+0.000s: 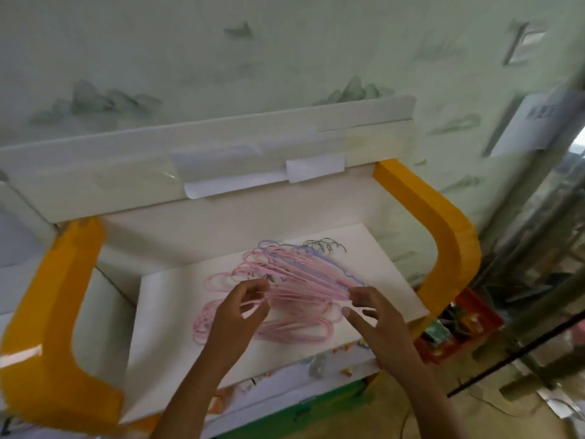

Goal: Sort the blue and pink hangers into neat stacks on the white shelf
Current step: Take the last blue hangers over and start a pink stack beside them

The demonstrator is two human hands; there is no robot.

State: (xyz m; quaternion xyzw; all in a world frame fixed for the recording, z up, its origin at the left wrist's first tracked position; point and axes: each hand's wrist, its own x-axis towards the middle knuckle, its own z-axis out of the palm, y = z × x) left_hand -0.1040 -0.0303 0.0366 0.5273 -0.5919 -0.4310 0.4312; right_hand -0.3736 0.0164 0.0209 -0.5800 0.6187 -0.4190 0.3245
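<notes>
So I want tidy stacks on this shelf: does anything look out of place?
Yes. The pink hangers lie splayed and tangled on the white shelf, with blue hangers mixed into the far side of the pile.

pink hangers (294,286) lay in a pale, tangled mass on the white shelf (177,327), with blue hangers (319,256) of a soft lilac-blue along the far edge and grey metal hooks (326,245) beyond them. the shelf was framed by two orange-yellow side arms (53,312), glossy in places, under a white upper ledge (205,144) patched with white paper. the wall (285,42) behind was pale green, patterned with misty grey-green mountain shapes; a red crate (474,318) sat lower right.
</notes>
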